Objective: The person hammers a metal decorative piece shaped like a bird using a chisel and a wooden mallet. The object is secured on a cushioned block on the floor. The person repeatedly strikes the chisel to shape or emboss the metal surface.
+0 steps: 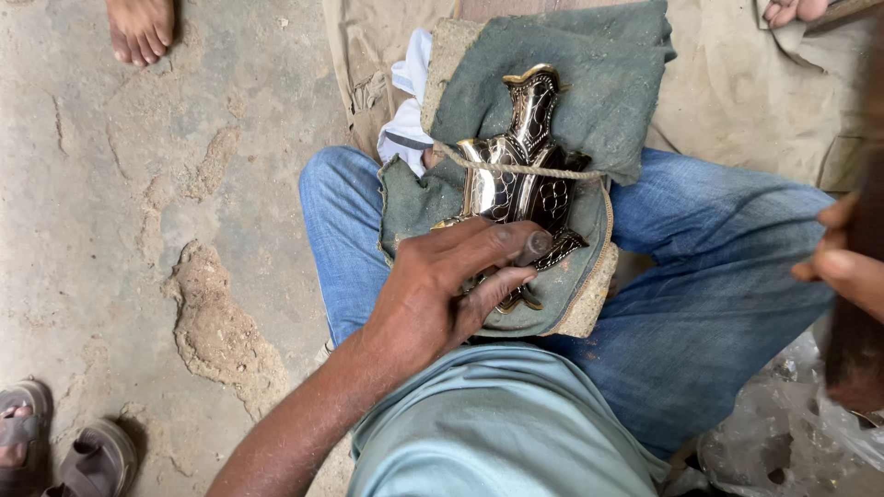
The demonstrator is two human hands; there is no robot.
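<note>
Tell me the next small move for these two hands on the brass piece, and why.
Probably bring the right hand in over the brass piece. The left hand already presses its lower end into the green cloth, and a cord crosses its middle, so it looks steadied, while the right hand sits off at the frame's edge holding something dark and blurred.

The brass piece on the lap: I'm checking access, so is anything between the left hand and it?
Nothing visible: the left hand already rests on the brass piece. A cord crosses the piece farther up, over the green cloth.
</note>
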